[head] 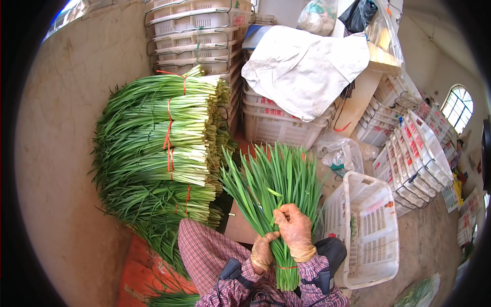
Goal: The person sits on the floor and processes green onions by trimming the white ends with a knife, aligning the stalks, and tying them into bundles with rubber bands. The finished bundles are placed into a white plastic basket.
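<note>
In my lap lies a bundle of garlic chives (284,172), leaf tips pointing away from me. A red band (287,267) circles its stalks near the cut ends. My left hand (264,248), in a thin translucent glove, grips the bundle from its left side. Above it, my right hand (296,230), gloved the same way, pinches a folded pale-green leaf (277,195) between thumb and fingers, against the front of the leaves. The fingers partly hide that leaf's lower part. To the left, several banded chive bundles (188,132) are piled with their cut ends facing right.
A white plastic crate (370,284) stands by my right knee with green scraps inside. Stacked crates (191,53) rise behind the pile; another stack (412,165) leans at right. White cloth (303,69) drapes over crates ahead. A wall (76,126) borders the left. Loose chives (172,299) lie at lower left.
</note>
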`<state>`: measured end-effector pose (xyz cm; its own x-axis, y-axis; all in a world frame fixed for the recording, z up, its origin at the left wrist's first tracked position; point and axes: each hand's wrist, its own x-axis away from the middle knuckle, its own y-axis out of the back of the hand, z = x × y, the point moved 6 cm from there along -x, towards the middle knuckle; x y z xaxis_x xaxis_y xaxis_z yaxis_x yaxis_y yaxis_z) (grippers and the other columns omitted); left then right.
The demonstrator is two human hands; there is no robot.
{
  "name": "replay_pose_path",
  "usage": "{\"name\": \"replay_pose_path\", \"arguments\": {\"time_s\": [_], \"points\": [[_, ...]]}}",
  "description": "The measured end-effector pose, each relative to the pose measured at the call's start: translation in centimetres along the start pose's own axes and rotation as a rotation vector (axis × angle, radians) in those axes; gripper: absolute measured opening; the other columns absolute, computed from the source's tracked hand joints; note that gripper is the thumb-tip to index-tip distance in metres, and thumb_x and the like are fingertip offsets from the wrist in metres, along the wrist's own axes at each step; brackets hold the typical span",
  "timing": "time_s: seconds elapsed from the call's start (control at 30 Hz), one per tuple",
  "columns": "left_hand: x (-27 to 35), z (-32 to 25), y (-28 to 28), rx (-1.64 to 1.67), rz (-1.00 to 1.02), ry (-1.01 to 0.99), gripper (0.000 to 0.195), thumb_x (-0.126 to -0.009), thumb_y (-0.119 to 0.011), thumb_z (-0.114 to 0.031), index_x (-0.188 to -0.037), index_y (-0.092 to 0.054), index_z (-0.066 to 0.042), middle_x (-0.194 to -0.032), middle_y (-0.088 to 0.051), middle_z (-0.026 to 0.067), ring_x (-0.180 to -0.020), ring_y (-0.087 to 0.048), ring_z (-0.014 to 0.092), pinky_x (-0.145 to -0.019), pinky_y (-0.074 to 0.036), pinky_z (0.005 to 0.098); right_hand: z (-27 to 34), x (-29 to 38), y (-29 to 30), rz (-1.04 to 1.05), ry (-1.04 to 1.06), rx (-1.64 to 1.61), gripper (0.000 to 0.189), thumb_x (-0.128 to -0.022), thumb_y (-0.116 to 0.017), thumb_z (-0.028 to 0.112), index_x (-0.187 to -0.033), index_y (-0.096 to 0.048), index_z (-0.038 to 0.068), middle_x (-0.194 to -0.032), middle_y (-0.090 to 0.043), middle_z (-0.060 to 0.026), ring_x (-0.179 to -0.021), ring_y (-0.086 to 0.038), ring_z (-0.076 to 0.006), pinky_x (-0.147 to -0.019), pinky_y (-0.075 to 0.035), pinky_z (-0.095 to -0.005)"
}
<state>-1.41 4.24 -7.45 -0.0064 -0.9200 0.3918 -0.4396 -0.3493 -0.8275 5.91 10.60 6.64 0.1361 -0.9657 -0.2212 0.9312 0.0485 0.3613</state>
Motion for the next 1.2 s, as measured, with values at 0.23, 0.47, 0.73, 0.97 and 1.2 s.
{"name": "replay_pose_path", "arguments": {"time_s": [0.23,0.47,0.73,0.97,1.2], "points": [[-0.8,0.1,1.2,0.052,-0.023,0.031,0.036,-0.091,-0.069,-0.017,-0.122,-0.071,0.001,-0.11,-0.077,0.0129,-0.096,-0.074,0.031,-0.093,-0.06,0.0466,-2.7,0.1,-0.3,0.027,-0.077,-0.308,0.014,-0.104,-0.073,0.012,-0.105,-0.066,0.0,-0.088,-0.073,-0.002,-0.079,-0.064,-0.0075,-0.072,-0.054,-0.027],[-1.4,-1.7,1.1,0.164,0.019,0.068,0.04,-0.089,-0.07,-0.015,-0.124,-0.068,0.003,-0.112,-0.076,0.0146,-0.097,-0.073,0.032,-0.093,-0.061,0.0466,-1.6,0.8,1.1,0.033,-0.174,-0.588,0.014,-0.106,-0.07,0.014,-0.105,-0.063,0.002,-0.097,-0.074,-0.01,-0.082,-0.073,-0.0162,-0.073,-0.062,-0.0289],[-2.4,-3.5,-0.1,0.26,0.002,0.001,0.049,-0.088,-0.066,-0.012,-0.135,-0.062,0.003,-0.125,-0.073,0.0175,-0.111,-0.071,0.038,-0.105,-0.057,0.0538,4.6,1.5,4.2,-0.012,-0.138,-0.821,0.012,-0.107,-0.067,0.013,-0.108,-0.061,0.003,-0.088,-0.071,-0.0091,-0.077,-0.075,-0.0219,-0.077,-0.066,-0.0389],[-2.3,-2.8,3.7,0.194,-0.035,0.007,0.047,-0.09,-0.068,-0.015,-0.133,-0.063,0.004,-0.121,-0.075,0.017,-0.105,-0.074,0.037,-0.097,-0.062,0.0536,2.0,-2.2,9.8,-0.052,0.064,-0.494,0.01,-0.107,-0.068,0.007,-0.114,-0.063,0.0,-0.099,-0.073,-0.0085,-0.087,-0.073,-0.0162,-0.082,-0.062,-0.031],[-2.8,-2.4,4.9,0.118,0.124,-0.124,0.046,-0.089,-0.074,-0.012,-0.13,-0.064,0.006,-0.116,-0.076,0.0178,-0.097,-0.076,0.036,-0.089,-0.066,0.0501,-8.6,-3.8,11.5,-0.046,-0.189,0.628,0.054,-0.103,-0.074,0.035,-0.144,-0.061,0.003,-0.112,-0.077,-0.0084,-0.098,-0.074,-0.019,-0.089,-0.058,-0.0363]]}}
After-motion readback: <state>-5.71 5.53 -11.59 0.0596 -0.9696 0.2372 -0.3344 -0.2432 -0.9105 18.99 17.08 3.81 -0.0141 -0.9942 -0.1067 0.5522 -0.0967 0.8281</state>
